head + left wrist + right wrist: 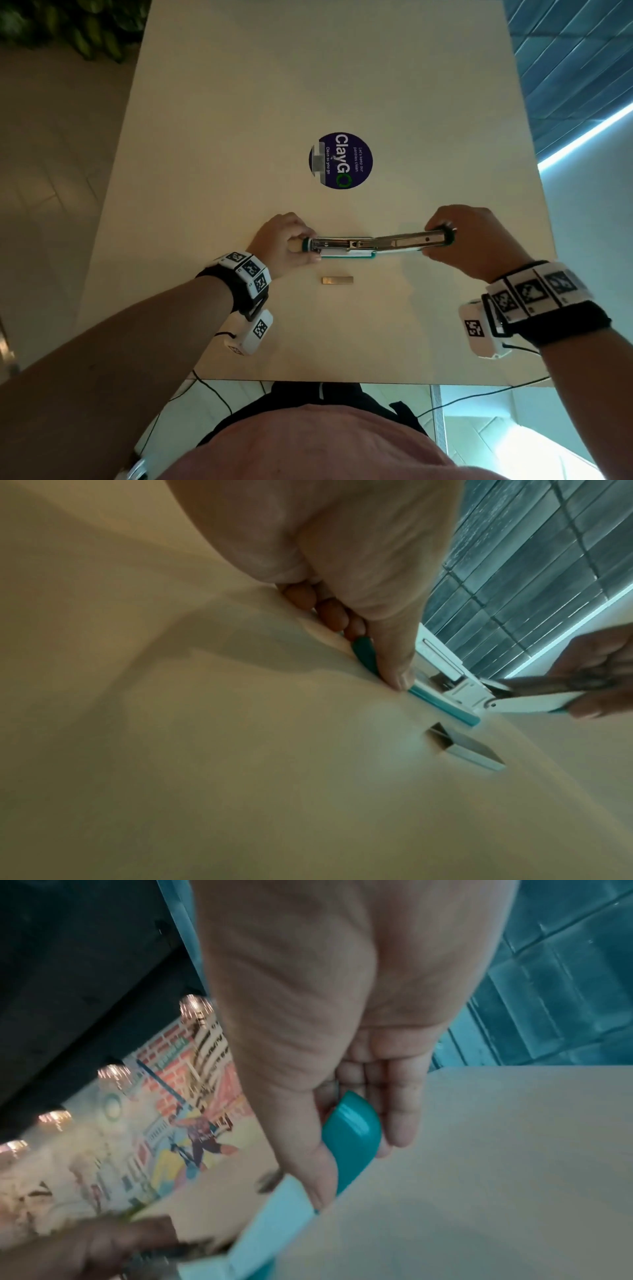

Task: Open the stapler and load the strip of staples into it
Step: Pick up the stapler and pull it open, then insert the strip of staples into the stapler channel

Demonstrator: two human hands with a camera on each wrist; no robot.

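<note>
While the one pale beige rectangular table [239, 120] carries everything, the largest of the task's things on it is the single teal-and-white stapler with a bright metal magazine [346, 244], lying swung open in a line across the middle of the table, its base flat on the surface and its top arm folded out to the right. It looks like a stiff hinged tool, moderately heavy for its size, with smooth plastic shells that could slip; it is best held at its two ends, as it is now. The left hand [281, 240] pinches the front end of the base in a narrow grip, thumb on the near side and fingertips curled on the far side, pressing it to the table. The right hand [469, 240] has its grip wrapped round the rounded teal end of the top arm, raised slightly off the surface. Two hands, then, and both are occupied. Just nearer the person, apart from the stapler, lies one short silvery metal strip of staples [337, 280], untouched. It should be light and rigid along its length but brittle (glued staples snap apart if bent), so I would pinch it by its long sides. One round dark blue sticker [340, 161] sits farther back on the table.
</note>
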